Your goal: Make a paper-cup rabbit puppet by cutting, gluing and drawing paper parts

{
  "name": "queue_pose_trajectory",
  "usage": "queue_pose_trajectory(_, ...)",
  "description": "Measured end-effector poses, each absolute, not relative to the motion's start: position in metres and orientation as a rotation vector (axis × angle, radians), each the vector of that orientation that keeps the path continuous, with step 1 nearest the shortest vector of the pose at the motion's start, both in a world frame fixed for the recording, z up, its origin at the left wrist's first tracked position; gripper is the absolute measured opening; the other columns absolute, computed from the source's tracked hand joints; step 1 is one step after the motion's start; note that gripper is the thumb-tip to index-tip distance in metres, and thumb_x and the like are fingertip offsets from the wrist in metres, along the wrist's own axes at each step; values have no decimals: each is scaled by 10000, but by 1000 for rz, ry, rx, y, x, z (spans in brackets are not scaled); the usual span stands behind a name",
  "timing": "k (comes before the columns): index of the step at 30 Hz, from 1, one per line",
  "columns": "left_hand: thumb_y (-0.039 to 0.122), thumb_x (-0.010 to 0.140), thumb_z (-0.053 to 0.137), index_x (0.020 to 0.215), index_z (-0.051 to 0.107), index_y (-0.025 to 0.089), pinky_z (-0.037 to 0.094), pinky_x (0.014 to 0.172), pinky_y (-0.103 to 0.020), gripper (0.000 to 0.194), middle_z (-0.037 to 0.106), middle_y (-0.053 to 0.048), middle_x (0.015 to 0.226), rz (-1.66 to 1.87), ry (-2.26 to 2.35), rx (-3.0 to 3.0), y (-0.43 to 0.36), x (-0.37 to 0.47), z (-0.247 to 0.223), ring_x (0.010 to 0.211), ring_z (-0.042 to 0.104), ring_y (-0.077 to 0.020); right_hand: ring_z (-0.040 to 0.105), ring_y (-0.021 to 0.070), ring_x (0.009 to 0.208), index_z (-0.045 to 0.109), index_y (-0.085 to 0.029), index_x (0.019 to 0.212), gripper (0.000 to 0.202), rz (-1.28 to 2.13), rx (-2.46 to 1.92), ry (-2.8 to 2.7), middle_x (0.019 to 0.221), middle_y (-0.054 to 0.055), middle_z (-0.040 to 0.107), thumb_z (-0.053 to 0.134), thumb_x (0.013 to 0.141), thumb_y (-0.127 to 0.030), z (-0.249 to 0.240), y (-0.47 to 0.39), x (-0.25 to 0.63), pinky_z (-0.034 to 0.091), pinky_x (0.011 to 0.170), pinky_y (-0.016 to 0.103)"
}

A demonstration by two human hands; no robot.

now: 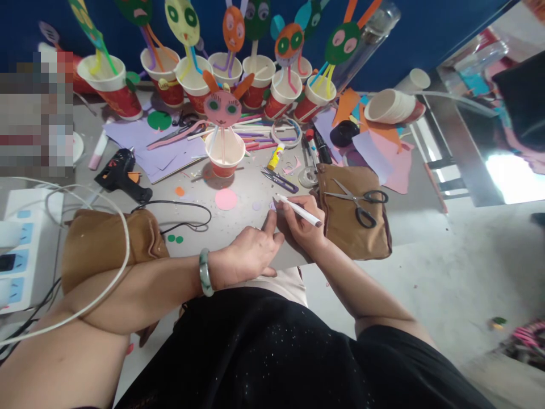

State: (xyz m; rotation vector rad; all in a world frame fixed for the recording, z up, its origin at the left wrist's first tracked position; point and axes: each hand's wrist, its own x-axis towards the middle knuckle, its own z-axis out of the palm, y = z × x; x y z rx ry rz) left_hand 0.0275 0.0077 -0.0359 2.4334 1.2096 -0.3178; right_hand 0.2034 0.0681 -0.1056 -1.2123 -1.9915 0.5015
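Observation:
My right hand [307,222] is closed around a white marker pen [300,210], its front end pointing left over the table. Just below that end lies a small purple paper piece [273,206]. My left hand [251,253], palm down with the index finger stretched out, touches the table at this piece; it holds nothing. A small purple paper disc [256,205] and a larger pink disc [225,199] lie left of the fingertips. Behind them stands a paper cup [225,169] with a pink rabbit-like paper face [222,108] on straws.
Several cups with paper animal faces line the back. Scissors [360,201] rest on a brown cloth bag [353,238] at right. A black glue gun [121,176] with its cable, another brown bag [113,238] and a power strip [25,250] are left. Thread snips [280,180] lie ahead.

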Motion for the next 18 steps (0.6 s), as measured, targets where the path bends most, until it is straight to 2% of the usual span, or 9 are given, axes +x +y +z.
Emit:
queue_pose_trajectory(8,618,850,746,1367,534,83,579,741,-375,773,228,-384,1662,-308,1204,2425,7,27,-36,949,750,-321,775,219,819,628,-230,1046,150,485,-1196,-2015,894,76,796,597,1010,-373,-104,69,203,617,713,344)
queue_pose_trajectory(18,595,866,745,1354,530,83,568,761,-349,740,307,-385,1629,-334,1221,2427,5,26,-28,923,757,-295,778,229,858,632,-237,1092,144,516,-1148,-2014,930,73,799,619,1007,-353,-107,70,205,622,744,351)
